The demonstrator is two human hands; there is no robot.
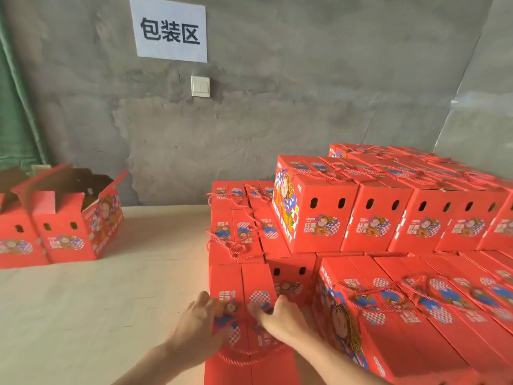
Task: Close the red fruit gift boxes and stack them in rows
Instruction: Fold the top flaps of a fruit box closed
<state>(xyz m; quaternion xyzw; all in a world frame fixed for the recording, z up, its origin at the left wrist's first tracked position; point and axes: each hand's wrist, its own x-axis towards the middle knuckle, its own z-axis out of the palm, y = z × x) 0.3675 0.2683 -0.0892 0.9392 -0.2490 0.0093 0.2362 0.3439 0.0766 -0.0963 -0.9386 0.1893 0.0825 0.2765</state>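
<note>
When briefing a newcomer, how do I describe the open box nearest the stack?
Below the wall sign lies a pale table. At its left stand two open red gift boxes; yours is the right-hand one, its long cartoon side showing.

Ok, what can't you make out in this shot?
Head view:
1. Inside the open boxes: hidden by their own flaps.
2. Top of the nearest box: partly covered by the left hand and right hand.
3. The stack: cut off by the right edge.

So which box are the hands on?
The closed red gift box at the nearest row's left end: left hand and right hand rest on its top.
</note>
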